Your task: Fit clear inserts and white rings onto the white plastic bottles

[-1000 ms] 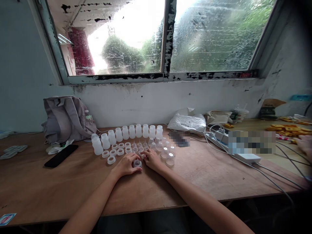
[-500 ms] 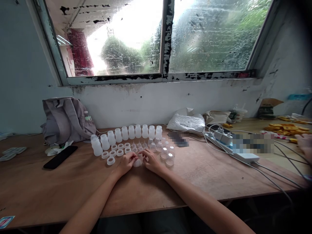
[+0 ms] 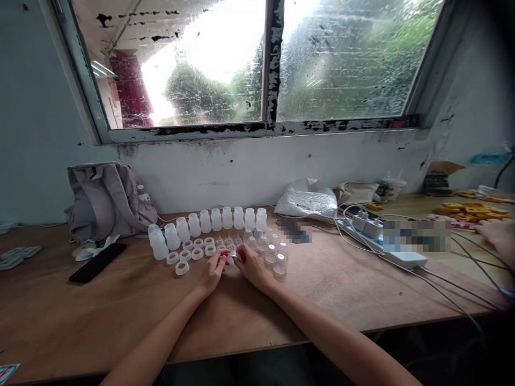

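Note:
My left hand (image 3: 214, 272) and my right hand (image 3: 250, 264) meet at the middle of the table. Between their fingertips is a small translucent white bottle part (image 3: 232, 259), pinched from both sides and partly hidden by the fingers. Just beyond lie clear bottle nipples (image 3: 229, 241). White collar rings (image 3: 182, 267) lie in rows to the left of my left hand. Clear domed caps (image 3: 279, 265) stand to the right of my right hand. Several frosted baby bottles (image 3: 194, 225) form a curved row at the back, open-necked where their tops show.
A grey backpack (image 3: 108, 201) and a black phone (image 3: 97, 262) are at the left. A silver bag (image 3: 308, 199) rests against the wall. A white power strip (image 3: 404, 260) with trailing cables lies at the right, near yellow pieces (image 3: 469, 212) and another person's hand (image 3: 497, 236).
My right hand has come in to the translucent part and its fingers now close on it. The part is raised slightly and tilted between both hands.

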`<action>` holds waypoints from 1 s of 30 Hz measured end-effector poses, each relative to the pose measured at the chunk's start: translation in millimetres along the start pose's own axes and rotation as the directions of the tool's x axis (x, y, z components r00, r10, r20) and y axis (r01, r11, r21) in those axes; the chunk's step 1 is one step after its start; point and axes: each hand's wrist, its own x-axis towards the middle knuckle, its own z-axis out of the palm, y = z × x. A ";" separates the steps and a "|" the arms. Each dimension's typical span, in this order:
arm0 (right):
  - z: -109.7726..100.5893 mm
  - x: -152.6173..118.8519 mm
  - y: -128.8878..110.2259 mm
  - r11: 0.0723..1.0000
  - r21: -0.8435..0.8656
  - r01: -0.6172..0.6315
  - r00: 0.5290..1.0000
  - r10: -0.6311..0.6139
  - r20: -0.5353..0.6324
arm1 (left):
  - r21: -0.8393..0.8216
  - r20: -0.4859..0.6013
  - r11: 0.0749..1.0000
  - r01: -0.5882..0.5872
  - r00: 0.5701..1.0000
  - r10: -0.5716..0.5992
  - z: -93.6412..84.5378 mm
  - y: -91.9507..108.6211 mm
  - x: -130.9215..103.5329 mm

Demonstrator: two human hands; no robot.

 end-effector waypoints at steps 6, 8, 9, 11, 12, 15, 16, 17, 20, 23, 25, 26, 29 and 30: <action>-0.5 2.7 5.2 1.000 0.000 -0.010 1.000 0.010 -0.001 | -0.106 0.124 0.991 0.088 0.989 -0.075 0.9 10.7 -1.4; -0.2 3.1 4.0 1.000 -0.003 -0.012 1.000 0.012 -0.002 | -0.123 0.152 0.988 0.095 0.985 -0.076 0.9 11.5 -2.0; -0.2 3.3 3.1 1.000 -0.005 -0.012 1.000 0.012 -0.001 | -0.129 0.161 0.988 0.089 0.985 -0.067 0.9 11.6 -2.5; -0.5 3.9 1.0 1.000 -0.006 -0.007 1.000 0.007 -0.003 | -0.141 0.162 0.987 0.082 0.985 -0.059 1.1 11.2 -3.6; -0.7 4.2 0.2 1.000 -0.004 -0.003 1.000 0.003 -0.003 | -0.140 0.161 0.987 0.082 0.985 -0.059 1.1 10.8 -4.0; -1.0 4.8 -0.8 1.000 0.001 0.001 1.000 -0.001 0.002 | -0.107 0.143 0.991 0.082 0.987 -0.067 1.1 9.2 -4.3; -0.9 4.9 -0.5 1.000 0.001 -0.002 1.000 0.002 0.003 | -0.098 0.141 0.992 0.083 0.988 -0.069 1.0 8.8 -4.1; -0.7 4.8 0.1 1.000 0.002 -0.005 1.000 0.005 0.004 | -0.094 0.143 0.992 0.084 0.987 -0.070 0.9 8.4 -3.9; 0.9 3.9 2.7 1.000 0.007 -0.006 1.000 0.006 0.009 | -0.103 0.155 0.991 0.090 0.985 -0.073 0.5 8.0 -3.3; 2.5 2.8 4.6 1.000 0.007 -0.010 1.000 0.010 0.021 | -0.109 0.156 0.990 0.094 0.985 -0.077 0.3 8.5 -3.2; 3.0 2.3 4.9 1.000 0.005 -0.017 0.999 0.016 0.027 | -0.107 0.156 0.990 0.093 0.985 -0.076 0.2 9.0 -3.3; 3.1 2.2 4.8 1.000 0.006 -0.018 0.999 0.018 0.031 | -0.106 0.156 0.990 0.092 0.985 -0.075 0.2 9.3 -3.4; 3.3 2.0 4.5 1.000 0.009 -0.016 0.999 0.016 0.036 | -0.102 0.164 0.990 0.095 0.983 -0.077 0.4 9.8 -3.7; 3.5 2.0 4.5 1.000 0.010 -0.015 0.999 0.015 0.036 | -0.102 0.167 0.990 0.096 0.983 -0.078 0.6 9.8 -3.8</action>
